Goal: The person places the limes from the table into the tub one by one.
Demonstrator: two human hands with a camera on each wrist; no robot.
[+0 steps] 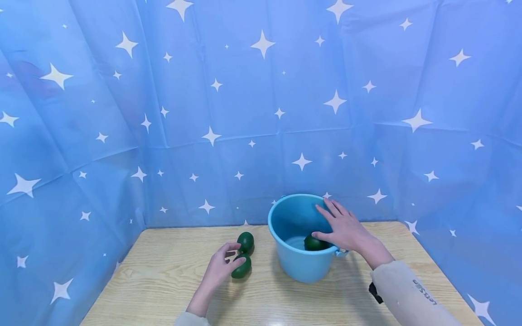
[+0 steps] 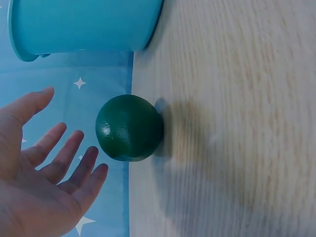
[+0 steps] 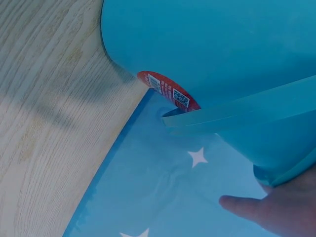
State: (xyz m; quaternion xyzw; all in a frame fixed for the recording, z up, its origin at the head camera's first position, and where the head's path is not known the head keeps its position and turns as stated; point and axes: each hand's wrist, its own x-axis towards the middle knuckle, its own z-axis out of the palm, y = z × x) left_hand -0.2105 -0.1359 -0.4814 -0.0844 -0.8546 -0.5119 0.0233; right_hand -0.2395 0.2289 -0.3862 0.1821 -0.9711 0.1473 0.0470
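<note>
Two dark green, egg-shaped fruits like avocados lie on the table left of a light blue bucket [image 1: 303, 268]: a far one [image 1: 245, 242] and a near one [image 1: 241, 267]. My left hand [image 1: 218, 267] is beside them, fingers loosely bent and spread. The left wrist view shows a gap between those fingers and one green fruit [image 2: 129, 127]. Over the bucket's right rim reaches my right hand [image 1: 345, 228], fingers spread apart. Inside the bucket, below its thumb, lies another green fruit [image 1: 315, 243], partly hidden by that hand.
The bucket stands upright on a pale wooden table [image 1: 163, 271]; its handle [image 3: 247, 106] hangs against the side near a red label [image 3: 168, 90]. A blue curtain [image 1: 244, 113] with white stars encloses the table's back and sides.
</note>
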